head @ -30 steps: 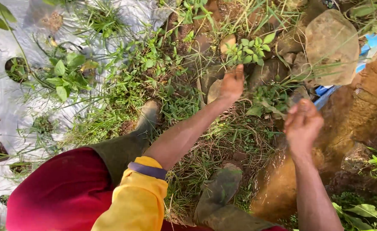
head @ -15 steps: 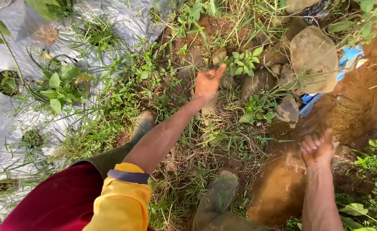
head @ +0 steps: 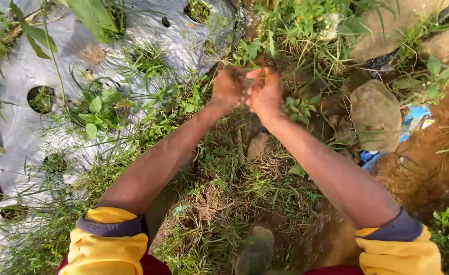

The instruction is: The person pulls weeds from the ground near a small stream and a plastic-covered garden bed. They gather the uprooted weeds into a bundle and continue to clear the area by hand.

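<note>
Head camera: a person standing on a weedy bank brings both soil-stained hands together above the grass. The left hand [head: 228, 85] and the right hand [head: 266, 92] touch at the fingertips, pinching between them what looks like a small clump of earth or plant matter [head: 248, 81]; it is too small and too hidden to name surely. Both grips look curled shut around it. Such a clump is likely light, soft and crumbly, best cupped from beneath, not squeezed. Silver plastic mulch [head: 184, 40] with planting holes lies to the left, a large stone [head: 377, 114] to the right, muddy water [head: 331, 239] below.
</note>
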